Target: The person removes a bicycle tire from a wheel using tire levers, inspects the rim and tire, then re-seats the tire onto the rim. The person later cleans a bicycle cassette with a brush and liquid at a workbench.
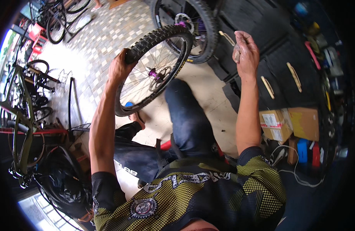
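A bicycle wheel (154, 74) with a black knobby tyre, thin spokes and a purple hub stands tilted in front of my knee. My left hand (122, 66) is wrapped round the tyre at its upper left side. My right hand (247, 56) is raised to the right, apart from the wheel. Its fingers point up, and the thumb side looks smudged with grey. Nothing I can name shows in it. Close beside its fingertips is a pale handle (226, 38) on a dark cabinet front.
Behind stands another wheel (213, 36) with a disc rotor. The dark cabinet (277, 50) with pale handles lines the right, above cardboard boxes (275, 125) and a white cable (297, 169). A green bike frame (23, 142) is at left. Farther back are bikes and red chairs (37, 34).
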Motion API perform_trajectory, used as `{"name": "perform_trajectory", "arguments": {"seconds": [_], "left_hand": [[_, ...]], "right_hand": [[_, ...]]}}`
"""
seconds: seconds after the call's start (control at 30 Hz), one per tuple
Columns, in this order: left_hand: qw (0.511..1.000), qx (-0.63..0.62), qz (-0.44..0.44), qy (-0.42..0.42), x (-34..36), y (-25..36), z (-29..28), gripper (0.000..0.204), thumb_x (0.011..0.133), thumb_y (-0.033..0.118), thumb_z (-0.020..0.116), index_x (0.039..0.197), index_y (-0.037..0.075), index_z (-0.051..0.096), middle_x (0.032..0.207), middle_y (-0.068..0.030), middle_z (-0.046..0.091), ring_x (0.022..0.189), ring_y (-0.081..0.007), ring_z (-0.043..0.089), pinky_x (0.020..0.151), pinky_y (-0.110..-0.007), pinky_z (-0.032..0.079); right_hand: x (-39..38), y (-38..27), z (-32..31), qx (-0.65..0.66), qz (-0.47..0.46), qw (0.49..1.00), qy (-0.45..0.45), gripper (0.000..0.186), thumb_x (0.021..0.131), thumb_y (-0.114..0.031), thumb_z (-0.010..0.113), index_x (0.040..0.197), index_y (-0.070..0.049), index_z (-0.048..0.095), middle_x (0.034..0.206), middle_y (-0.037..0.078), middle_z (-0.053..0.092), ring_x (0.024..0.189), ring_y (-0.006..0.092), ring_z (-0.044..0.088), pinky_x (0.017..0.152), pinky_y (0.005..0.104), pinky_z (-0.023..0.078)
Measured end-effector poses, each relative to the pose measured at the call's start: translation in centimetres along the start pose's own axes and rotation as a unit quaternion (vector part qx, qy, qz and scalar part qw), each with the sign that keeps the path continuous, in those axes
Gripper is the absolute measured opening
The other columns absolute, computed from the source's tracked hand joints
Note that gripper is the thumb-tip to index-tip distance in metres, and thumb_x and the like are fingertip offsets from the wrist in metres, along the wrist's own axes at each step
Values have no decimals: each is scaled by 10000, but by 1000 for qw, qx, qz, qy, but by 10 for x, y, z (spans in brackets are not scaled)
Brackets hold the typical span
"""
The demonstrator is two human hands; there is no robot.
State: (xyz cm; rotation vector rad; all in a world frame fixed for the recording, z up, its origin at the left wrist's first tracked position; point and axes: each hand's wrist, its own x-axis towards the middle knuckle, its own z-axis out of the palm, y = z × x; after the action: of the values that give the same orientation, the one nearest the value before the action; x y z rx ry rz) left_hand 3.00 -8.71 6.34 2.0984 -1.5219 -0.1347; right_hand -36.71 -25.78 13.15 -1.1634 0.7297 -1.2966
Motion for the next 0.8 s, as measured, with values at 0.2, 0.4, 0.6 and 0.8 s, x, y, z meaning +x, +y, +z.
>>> {"name": "perform_trajectory", "arguments": {"seconds": [0.2, 0.4, 0.6, 0.8], "left_hand": [[982, 73, 164, -55, 25, 92, 0, 372, 811, 247, 793, 1126, 116, 646, 1057, -132, 715, 1009, -376, 677, 826, -492, 531], [947, 133, 276, -96, 31, 174, -19, 490, 779, 220, 806, 1236, 123, 657, 1102, -119, 717, 1049, -356, 672, 913, -471, 548], [921, 123, 354, -112, 36, 189, -40, 520, 773, 152, 812, 1267, 115, 654, 1171, -123, 713, 1060, -355, 684, 931, -462, 554], [876, 60, 444, -179, 20, 236, 21, 562, 746, 72, 793, 1288, 81, 643, 1240, -140, 685, 1152, -373, 653, 1012, -465, 542]], "right_hand": [[-55, -89, -83, -260, -126, 956, -52, 157, 1007, -124, 683, 1126, -23, 667, 717, -76, 531, 646, -18, 441, 540, 199, 333], [-89, -120, -168, -408, -116, 903, -68, 176, 1022, -184, 671, 964, -22, 711, 681, -37, 536, 592, -2, 446, 538, 211, 360], [-129, -79, -226, -15, 212, 975, 59, 510, 1024, -533, 605, 722, -122, 604, 577, -48, 438, 465, 44, 409, 426, 237, 279], [-187, -16, -289, 178, 357, 865, 305, 555, 992, -583, 624, 634, -192, 460, 568, -46, 413, 493, 100, 444, 406, 244, 335]]}}
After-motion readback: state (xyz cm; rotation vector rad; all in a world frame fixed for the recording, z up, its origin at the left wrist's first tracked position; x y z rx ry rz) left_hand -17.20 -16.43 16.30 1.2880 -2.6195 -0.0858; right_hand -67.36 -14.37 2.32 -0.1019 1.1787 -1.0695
